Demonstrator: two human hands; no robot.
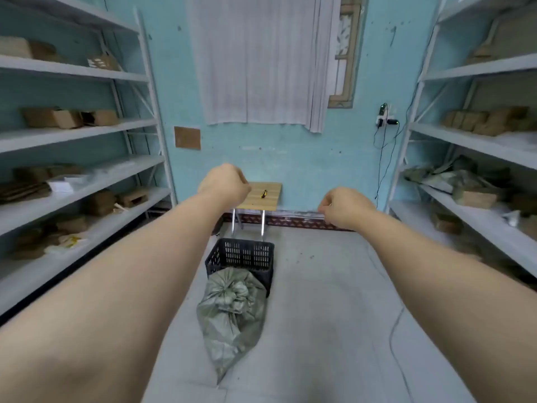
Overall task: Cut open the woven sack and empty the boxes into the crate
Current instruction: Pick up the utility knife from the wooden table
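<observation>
A grey-green woven sack (232, 312), tied at its top, lies on the floor and leans on the front of a black slatted plastic crate (242, 254). Behind the crate stands a small wooden table (271, 202) with a yellow-and-black utility knife (263, 194) on it. Both my arms are stretched forward at chest height, far above the sack. My left hand (223, 181) is curled into a fist with nothing in it, in front of the table's left edge. My right hand (345, 207) is also curled shut and empty, to the right of the table.
Grey metal shelves (96, 181) line the left wall and more shelves (476, 210) line the right, both holding cardboard boxes and bags. A black cable (392, 324) trails across the floor on the right from a wall socket. The grey floor (328, 315) runs between the shelves.
</observation>
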